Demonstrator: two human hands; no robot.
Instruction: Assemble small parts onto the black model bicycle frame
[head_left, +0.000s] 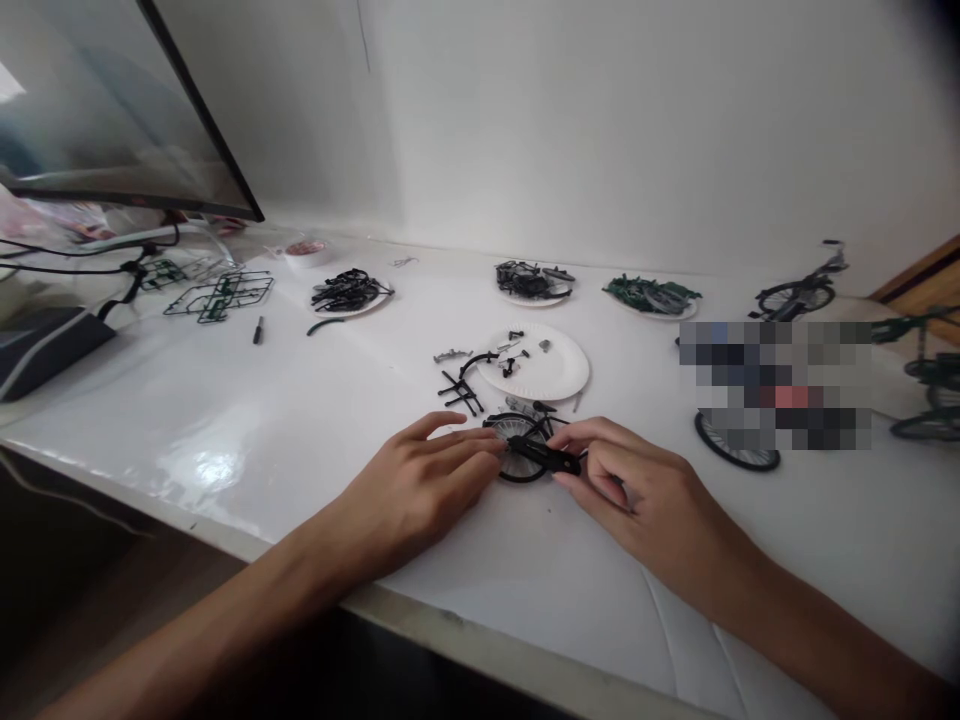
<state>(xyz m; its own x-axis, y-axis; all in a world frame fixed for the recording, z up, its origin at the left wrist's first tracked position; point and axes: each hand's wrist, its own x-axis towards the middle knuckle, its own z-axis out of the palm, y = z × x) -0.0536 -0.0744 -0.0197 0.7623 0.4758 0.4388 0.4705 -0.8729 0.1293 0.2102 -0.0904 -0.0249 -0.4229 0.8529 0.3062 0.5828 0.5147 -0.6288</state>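
A small model bicycle (517, 470) lies on its side on the white table, its black spoked wheel toward me. My left hand (439, 475) is open, fingers stretched out, with the fingertips touching the wheel's left side. Thumb and fingers of my right hand (637, 475) are closed on the wide end of a black chain guard (544, 455), which lies across the wheel. Just behind are a black forked frame part (459, 392), a curved black mudguard (472, 366) and a grey toothed strip (452, 355). The fingers partly hide the bicycle's front.
A white paper plate (562, 370) holds small parts. Farther back stand plates of black parts (351, 292), more parts (531, 280) and green parts (652, 295). Other model bicycles (799, 290) stand at right. Green sprues (221, 295), a screwdriver (259, 331) and a monitor (112, 100) are left.
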